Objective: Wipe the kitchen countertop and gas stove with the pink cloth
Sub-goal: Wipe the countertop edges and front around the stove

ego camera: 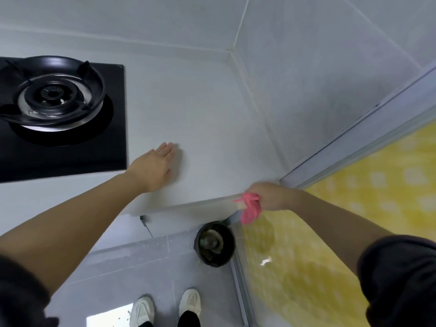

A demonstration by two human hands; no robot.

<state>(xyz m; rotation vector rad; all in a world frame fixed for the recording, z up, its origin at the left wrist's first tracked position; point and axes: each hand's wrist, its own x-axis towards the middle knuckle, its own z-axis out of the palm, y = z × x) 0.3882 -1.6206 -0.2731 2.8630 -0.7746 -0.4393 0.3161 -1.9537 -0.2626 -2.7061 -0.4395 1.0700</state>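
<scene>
The cloth (250,208) is clutched, bunched, in the right hand (273,195) at the counter (207,102) edge, well right of the stove (111,142). The left hand (154,166) is laid flat just right of the stove. No wiping is seen, and what is done cannot be told.

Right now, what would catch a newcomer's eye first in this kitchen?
The pink cloth, bunched in the right hand at the front right corner of the countertop, stands out most. The left hand lies flat on that pale surface, just right of the black gas stove at far left.
</scene>
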